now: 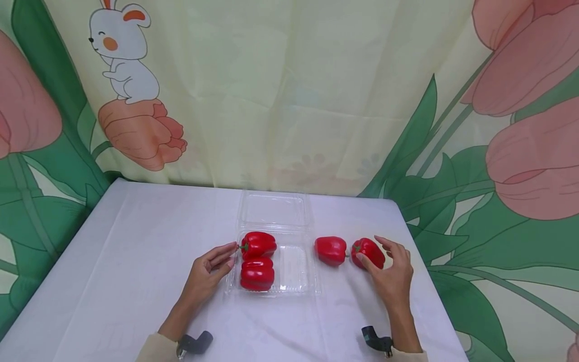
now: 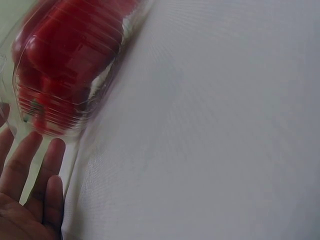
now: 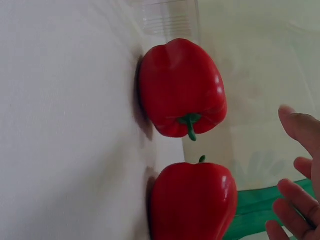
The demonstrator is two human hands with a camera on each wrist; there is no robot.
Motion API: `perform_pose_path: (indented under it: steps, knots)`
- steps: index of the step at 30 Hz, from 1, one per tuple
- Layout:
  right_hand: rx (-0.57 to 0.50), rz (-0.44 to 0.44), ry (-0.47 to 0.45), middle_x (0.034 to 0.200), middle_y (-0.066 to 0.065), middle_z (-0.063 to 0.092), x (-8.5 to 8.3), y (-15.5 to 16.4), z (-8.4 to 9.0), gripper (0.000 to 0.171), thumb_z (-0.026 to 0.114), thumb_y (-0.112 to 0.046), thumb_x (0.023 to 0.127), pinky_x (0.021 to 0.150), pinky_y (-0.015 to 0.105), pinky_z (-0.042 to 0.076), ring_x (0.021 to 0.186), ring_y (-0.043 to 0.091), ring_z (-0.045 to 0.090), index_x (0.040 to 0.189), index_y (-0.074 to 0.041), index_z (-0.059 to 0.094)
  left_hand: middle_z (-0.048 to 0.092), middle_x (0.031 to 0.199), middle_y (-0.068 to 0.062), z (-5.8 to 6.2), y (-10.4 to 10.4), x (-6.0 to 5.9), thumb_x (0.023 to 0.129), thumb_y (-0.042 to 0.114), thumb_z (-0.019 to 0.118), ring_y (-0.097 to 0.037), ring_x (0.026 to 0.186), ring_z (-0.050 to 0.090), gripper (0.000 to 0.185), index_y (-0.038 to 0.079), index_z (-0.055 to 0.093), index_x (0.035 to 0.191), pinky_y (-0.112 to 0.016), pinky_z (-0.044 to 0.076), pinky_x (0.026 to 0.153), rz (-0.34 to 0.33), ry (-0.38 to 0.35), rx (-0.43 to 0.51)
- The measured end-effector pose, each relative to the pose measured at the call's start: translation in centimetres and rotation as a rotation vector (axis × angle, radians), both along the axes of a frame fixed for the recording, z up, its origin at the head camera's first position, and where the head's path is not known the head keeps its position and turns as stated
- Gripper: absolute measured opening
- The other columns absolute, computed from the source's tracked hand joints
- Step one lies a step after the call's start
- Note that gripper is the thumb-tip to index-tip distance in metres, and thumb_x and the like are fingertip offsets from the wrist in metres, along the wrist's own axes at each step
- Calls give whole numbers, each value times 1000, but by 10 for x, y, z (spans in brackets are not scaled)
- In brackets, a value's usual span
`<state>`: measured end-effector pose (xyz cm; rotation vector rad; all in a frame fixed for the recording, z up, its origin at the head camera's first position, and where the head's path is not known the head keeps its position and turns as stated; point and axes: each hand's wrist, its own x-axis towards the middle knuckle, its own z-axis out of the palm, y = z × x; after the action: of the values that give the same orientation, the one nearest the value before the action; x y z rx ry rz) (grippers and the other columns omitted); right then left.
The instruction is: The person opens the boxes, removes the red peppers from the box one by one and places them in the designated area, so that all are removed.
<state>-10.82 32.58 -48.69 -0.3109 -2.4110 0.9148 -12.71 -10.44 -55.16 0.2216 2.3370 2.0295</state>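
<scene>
Left hand (image 1: pixel 209 271) relaxed, fingers straight, fingertips at left edge of clear plastic clamshell box (image 1: pixel 296 281) holding two glossy red bell peppers (image 1: pixel 257 260). Right hand (image 1: pixel 392 274) spread loosely around rightmost loose red pepper (image 1: pixel 368 252), not gripping. Another loose red pepper (image 1: pixel 330 250) just beside it on white-clothed worktop (image 1: pixel 135 251).

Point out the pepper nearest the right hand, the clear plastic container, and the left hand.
rightmost red bell pepper (image 1: pixel 370 252), head view, on its glossy upper side.
clear plastic clamshell container (image 1: pixel 296 269), head view, on the bare tray floor right of the peppers inside.
left hand (image 1: pixel 209 271), head view, on the back of the hand.
</scene>
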Motion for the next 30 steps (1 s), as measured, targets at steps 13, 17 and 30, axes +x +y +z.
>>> perform_pose_path:
  steps: [13, 17, 30]
  knots:
    - [-24, 38, 31, 136, -1, 58, 2, -21, 6, 78, 94, -23, 66, 86, 55, 58, 126, 20, 51, 134, -32, 58, 62, 140, -6, 1, 0, 1, 95, 23, 69, -22, 128, 61, 46, 17, 57, 139, -11, 50, 93, -2, 12, -2]
    - [-40, 22, 36, 136, -2, 58, 3, -20, 5, 76, 93, -23, 67, 86, 55, 58, 125, 20, 53, 134, -32, 59, 62, 140, -5, -2, 0, 2, 95, 22, 69, -23, 128, 61, 46, 17, 57, 139, -11, 49, 93, 2, 3, -3]
    - [-90, -71, 78, 130, -10, 63, 7, -18, 9, 55, 83, -35, 81, 86, 6, 46, 116, 10, 58, 131, -31, 61, 64, 138, 0, 1, 1, 2, 94, 22, 70, -19, 127, 61, 44, 21, 59, 136, -12, 50, 93, 21, -7, 10]
